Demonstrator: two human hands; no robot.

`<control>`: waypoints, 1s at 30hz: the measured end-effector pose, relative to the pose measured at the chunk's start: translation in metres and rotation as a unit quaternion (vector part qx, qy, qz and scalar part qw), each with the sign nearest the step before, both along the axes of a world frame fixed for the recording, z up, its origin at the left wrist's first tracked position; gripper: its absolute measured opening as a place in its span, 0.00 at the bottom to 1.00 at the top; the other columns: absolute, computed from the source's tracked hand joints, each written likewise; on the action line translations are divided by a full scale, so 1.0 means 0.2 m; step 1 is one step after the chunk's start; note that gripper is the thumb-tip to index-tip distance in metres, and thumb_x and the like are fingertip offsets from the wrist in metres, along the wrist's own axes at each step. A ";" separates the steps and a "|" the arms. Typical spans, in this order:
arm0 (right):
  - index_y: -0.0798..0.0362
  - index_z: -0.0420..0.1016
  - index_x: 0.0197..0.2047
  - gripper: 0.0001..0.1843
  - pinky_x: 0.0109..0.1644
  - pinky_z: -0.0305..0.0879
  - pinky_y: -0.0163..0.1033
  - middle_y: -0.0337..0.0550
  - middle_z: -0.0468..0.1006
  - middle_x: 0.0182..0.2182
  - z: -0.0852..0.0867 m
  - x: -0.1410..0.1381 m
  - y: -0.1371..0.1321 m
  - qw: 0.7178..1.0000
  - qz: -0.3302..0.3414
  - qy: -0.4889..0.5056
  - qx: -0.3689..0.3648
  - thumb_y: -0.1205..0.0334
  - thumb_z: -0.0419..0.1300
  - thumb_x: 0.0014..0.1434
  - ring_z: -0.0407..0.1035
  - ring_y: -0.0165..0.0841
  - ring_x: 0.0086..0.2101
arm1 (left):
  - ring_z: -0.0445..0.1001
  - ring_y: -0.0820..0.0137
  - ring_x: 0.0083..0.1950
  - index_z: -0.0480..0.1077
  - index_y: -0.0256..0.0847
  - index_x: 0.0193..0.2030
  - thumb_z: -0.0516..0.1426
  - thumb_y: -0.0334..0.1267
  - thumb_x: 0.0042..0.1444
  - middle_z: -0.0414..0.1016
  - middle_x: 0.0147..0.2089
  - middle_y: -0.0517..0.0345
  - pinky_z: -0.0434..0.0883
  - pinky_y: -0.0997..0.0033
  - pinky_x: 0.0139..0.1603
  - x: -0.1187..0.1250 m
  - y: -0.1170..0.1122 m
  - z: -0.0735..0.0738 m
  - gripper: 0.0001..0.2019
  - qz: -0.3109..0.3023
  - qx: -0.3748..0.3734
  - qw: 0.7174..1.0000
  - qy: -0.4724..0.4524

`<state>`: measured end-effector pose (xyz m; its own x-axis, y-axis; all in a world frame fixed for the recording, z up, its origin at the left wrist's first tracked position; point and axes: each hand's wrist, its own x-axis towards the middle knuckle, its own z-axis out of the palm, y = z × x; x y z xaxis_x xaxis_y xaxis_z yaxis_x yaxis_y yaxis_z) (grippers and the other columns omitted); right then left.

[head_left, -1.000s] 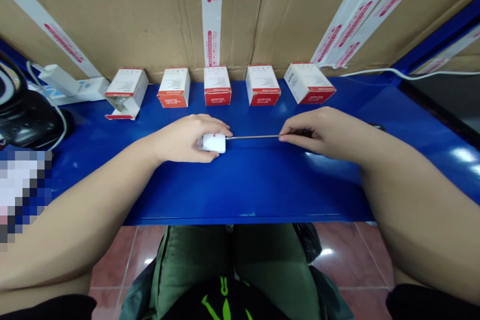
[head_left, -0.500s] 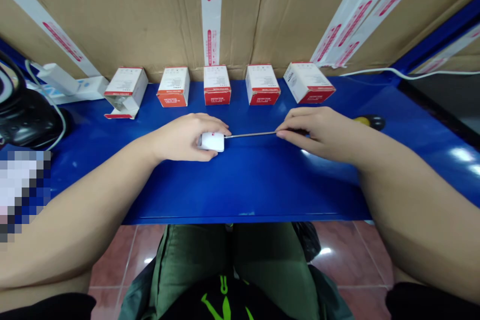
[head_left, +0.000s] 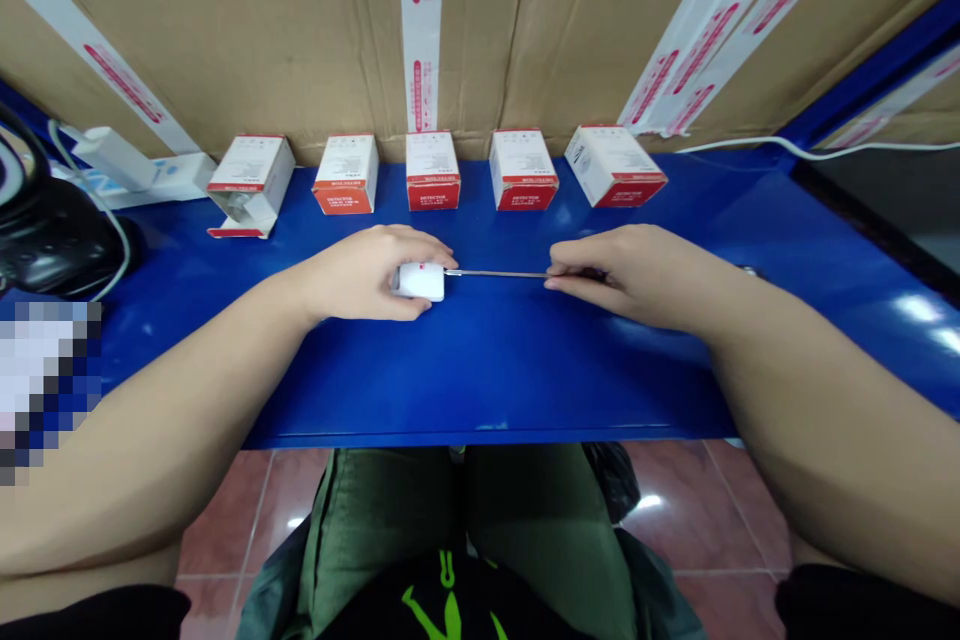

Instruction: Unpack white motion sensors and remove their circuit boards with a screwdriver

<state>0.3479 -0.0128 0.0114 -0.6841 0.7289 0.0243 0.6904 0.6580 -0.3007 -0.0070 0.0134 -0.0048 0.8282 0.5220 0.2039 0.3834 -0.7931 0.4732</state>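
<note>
My left hand point(head_left: 367, 275) is wrapped round a small white detector point(head_left: 420, 281), its white end showing between thumb and fingers just above the blue table. In my right hand point(head_left: 615, 272) is a screwdriver point(head_left: 499, 273), gripped with the fingers closed near the rear of its thin metal shaft. The shaft lies nearly level and its tip meets the right end of the detector; whether it sits in a screw cannot be made out. My palm and wrist hide most of the screwdriver's handle.
Several red-and-white boxes stand along the cardboard wall point(head_left: 300, 30); the leftmost box point(head_left: 251, 175) has its front flap open. At the left are a white power strip point(head_left: 176, 178) and a black object point(head_left: 64, 230). A white cable point(head_left: 847, 152) runs along the back right. The blue table's front edge point(head_left: 480, 438) is near my lap.
My right hand has shifted slightly left and down with the screwdriver, and the yellow-and-black handle end is now mostly hidden. The left hand and detector have barely moved.
</note>
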 end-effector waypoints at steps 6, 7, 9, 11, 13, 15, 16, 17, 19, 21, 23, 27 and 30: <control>0.46 0.71 0.33 0.15 0.36 0.64 0.41 0.40 0.81 0.29 -0.01 0.00 0.01 1.000 -0.006 0.028 0.002 0.53 0.59 0.74 0.73 0.34 0.29 | 0.87 0.50 0.69 0.85 0.44 0.65 0.69 0.36 0.62 0.87 0.69 0.44 0.81 0.45 0.75 -0.01 0.00 0.00 0.23 -0.005 0.008 1.000 0.001; 0.46 0.73 0.35 0.14 0.36 0.66 0.41 0.41 0.83 0.31 -0.02 0.00 0.01 0.999 -0.009 0.031 0.005 0.52 0.59 0.74 0.74 0.35 0.30 | 0.87 0.50 0.69 0.85 0.44 0.65 0.69 0.36 0.62 0.87 0.69 0.44 0.81 0.45 0.74 -0.01 0.00 0.00 0.23 -0.005 0.008 1.000 0.002; 0.46 0.79 0.39 0.16 0.39 0.69 0.43 0.45 0.86 0.34 -0.02 0.00 0.02 0.999 -0.010 0.028 0.011 0.49 0.57 0.75 0.77 0.37 0.32 | 0.88 0.50 0.68 0.85 0.44 0.65 0.69 0.36 0.62 0.87 0.69 0.44 0.81 0.46 0.74 -0.01 0.01 -0.01 0.23 -0.006 0.010 1.000 0.000; 0.47 0.83 0.41 0.21 0.42 0.72 0.46 0.48 0.88 0.37 -0.03 0.01 0.02 1.000 -0.002 0.016 0.016 0.48 0.53 0.77 0.79 0.40 0.35 | 0.88 0.50 0.68 0.85 0.44 0.65 0.69 0.36 0.62 0.87 0.69 0.43 0.82 0.46 0.73 -0.01 0.00 -0.01 0.23 -0.008 0.012 1.000 -0.002; 0.47 0.85 0.41 0.24 0.43 0.73 0.47 0.50 0.88 0.38 -0.03 0.01 0.03 1.000 0.001 0.009 0.021 0.48 0.51 0.77 0.80 0.41 0.36 | 0.88 0.50 0.67 0.85 0.44 0.64 0.69 0.36 0.62 0.88 0.69 0.44 0.82 0.46 0.73 -0.01 0.00 -0.01 0.23 -0.009 0.016 1.000 -0.003; 0.47 0.86 0.41 0.24 0.44 0.73 0.48 0.50 0.89 0.38 -0.03 0.01 0.03 1.000 -0.006 0.011 0.025 0.47 0.52 0.77 0.80 0.41 0.35 | 0.88 0.50 0.67 0.85 0.45 0.64 0.69 0.35 0.62 0.88 0.69 0.45 0.82 0.46 0.73 -0.01 0.00 0.00 0.23 -0.007 0.016 1.000 0.000; 0.47 0.86 0.41 0.23 0.44 0.73 0.48 0.49 0.89 0.38 -0.02 0.02 0.03 0.999 -0.009 0.013 0.027 0.47 0.53 0.77 0.80 0.41 0.35 | 0.88 0.50 0.67 0.85 0.45 0.64 0.69 0.35 0.62 0.88 0.69 0.45 0.82 0.46 0.73 -0.01 0.00 0.00 0.23 -0.006 0.016 1.000 0.003; 0.46 0.85 0.41 0.22 0.44 0.73 0.47 0.48 0.89 0.38 -0.02 0.02 0.03 0.999 -0.011 0.017 0.028 0.47 0.53 0.76 0.80 0.41 0.35 | 0.88 0.50 0.67 0.85 0.45 0.64 0.69 0.36 0.62 0.88 0.69 0.45 0.82 0.46 0.73 -0.01 0.00 0.00 0.23 -0.005 0.016 1.000 0.005; 0.46 0.84 0.40 0.19 0.43 0.71 0.45 0.46 0.89 0.36 -0.01 0.01 0.02 0.999 -0.012 0.023 0.025 0.48 0.55 0.76 0.80 0.39 0.34 | 0.88 0.51 0.67 0.85 0.45 0.64 0.69 0.36 0.62 0.87 0.69 0.45 0.82 0.46 0.73 -0.01 0.00 0.01 0.23 -0.004 0.016 1.000 0.010; 0.45 0.82 0.38 0.17 0.39 0.69 0.43 0.42 0.87 0.32 0.00 0.01 0.01 0.999 -0.011 0.027 0.019 0.50 0.57 0.75 0.77 0.36 0.31 | 0.88 0.50 0.67 0.85 0.45 0.64 0.68 0.37 0.62 0.87 0.69 0.45 0.81 0.45 0.74 0.00 0.00 0.01 0.23 -0.002 0.015 1.000 0.017; 0.46 0.77 0.35 0.16 0.36 0.65 0.41 0.39 0.83 0.28 0.00 0.00 0.00 1.000 -0.010 0.024 0.013 0.51 0.58 0.74 0.73 0.33 0.27 | 0.87 0.50 0.68 0.84 0.44 0.65 0.68 0.37 0.63 0.87 0.70 0.45 0.81 0.45 0.75 0.00 -0.01 0.02 0.23 0.000 0.013 1.000 0.024; 0.46 0.70 0.32 0.17 0.34 0.62 0.40 0.37 0.78 0.25 0.00 -0.01 0.00 1.000 -0.007 0.019 0.010 0.52 0.59 0.73 0.69 0.32 0.25 | 0.88 0.50 0.67 0.85 0.46 0.65 0.68 0.38 0.62 0.87 0.69 0.46 0.81 0.45 0.74 0.01 -0.02 0.03 0.24 0.011 0.010 0.999 0.036; 0.46 0.70 0.32 0.17 0.34 0.62 0.40 0.37 0.78 0.25 0.00 -0.01 0.00 1.000 -0.011 0.018 0.007 0.52 0.60 0.74 0.69 0.32 0.26 | 0.88 0.50 0.66 0.85 0.46 0.65 0.68 0.38 0.61 0.88 0.69 0.46 0.82 0.45 0.73 0.00 -0.02 0.03 0.24 0.020 0.015 0.999 0.043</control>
